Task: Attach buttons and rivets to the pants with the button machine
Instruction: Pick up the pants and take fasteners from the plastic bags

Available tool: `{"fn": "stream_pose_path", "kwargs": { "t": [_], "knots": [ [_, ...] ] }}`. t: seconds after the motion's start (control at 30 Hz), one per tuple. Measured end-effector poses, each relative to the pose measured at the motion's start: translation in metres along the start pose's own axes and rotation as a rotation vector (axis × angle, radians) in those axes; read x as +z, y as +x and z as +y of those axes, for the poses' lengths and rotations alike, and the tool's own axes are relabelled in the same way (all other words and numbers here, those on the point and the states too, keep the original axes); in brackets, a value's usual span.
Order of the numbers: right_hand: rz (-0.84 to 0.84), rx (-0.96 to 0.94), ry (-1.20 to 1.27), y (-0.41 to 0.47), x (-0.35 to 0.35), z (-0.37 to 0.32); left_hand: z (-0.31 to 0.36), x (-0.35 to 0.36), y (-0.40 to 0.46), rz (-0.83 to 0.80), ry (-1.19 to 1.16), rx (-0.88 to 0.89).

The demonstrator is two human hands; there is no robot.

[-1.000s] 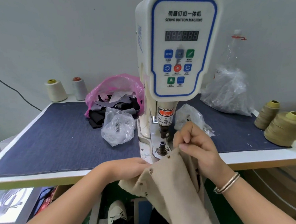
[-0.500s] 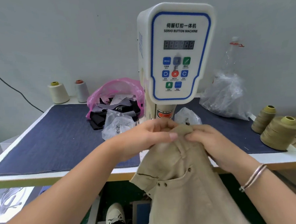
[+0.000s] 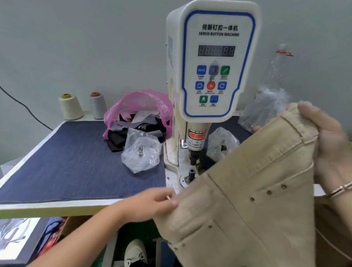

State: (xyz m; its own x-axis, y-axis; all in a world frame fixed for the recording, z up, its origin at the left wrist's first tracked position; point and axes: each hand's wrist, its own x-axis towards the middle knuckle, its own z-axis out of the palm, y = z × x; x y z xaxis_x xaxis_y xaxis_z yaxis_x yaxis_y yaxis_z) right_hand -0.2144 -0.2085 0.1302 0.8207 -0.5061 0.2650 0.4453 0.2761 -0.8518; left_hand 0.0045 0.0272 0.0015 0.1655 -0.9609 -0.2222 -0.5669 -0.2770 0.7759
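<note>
Beige pants (image 3: 245,207) hang spread in front of the white servo button machine (image 3: 214,64), with several small rivets along the pocket edges. My right hand (image 3: 325,135) grips the waistband up at the right, level with the machine's press head. My left hand (image 3: 152,201) pinches the pants' left edge near the table's front edge. The machine's punch (image 3: 194,159) and lower die (image 3: 191,173) stand bare, just left of and behind the cloth.
A denim-covered table (image 3: 68,161) carries a clear bag of metal parts (image 3: 141,154), a pink bag of fabric scraps (image 3: 136,117), more clear bags (image 3: 265,108) at the right, and two thread cones (image 3: 71,106) at the back left. My shoe (image 3: 135,255) shows below.
The pants have come away from the die and swung right. My right hand rose to the right with the waistband; my left hand dropped to the front edge, spreading the cloth.
</note>
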Motion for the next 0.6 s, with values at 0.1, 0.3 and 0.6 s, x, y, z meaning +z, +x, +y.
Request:
{"fn": "stream_pose_path", "kwargs": {
  "t": [0.1, 0.3, 0.6],
  "knots": [
    [0.206, 0.063, -0.342, 0.000, -0.036, -0.011, 0.007, -0.033, -0.010, 0.191, -0.077, -0.025],
    [0.330, 0.182, -0.941, -0.003, -0.074, 0.010, 0.034, -0.068, -0.011, 0.434, 0.309, 0.010],
    [0.277, 0.312, -0.569, -0.013, -0.006, 0.031, 0.070, -0.048, -0.005, 0.563, -0.003, -0.024]
  ]
}}
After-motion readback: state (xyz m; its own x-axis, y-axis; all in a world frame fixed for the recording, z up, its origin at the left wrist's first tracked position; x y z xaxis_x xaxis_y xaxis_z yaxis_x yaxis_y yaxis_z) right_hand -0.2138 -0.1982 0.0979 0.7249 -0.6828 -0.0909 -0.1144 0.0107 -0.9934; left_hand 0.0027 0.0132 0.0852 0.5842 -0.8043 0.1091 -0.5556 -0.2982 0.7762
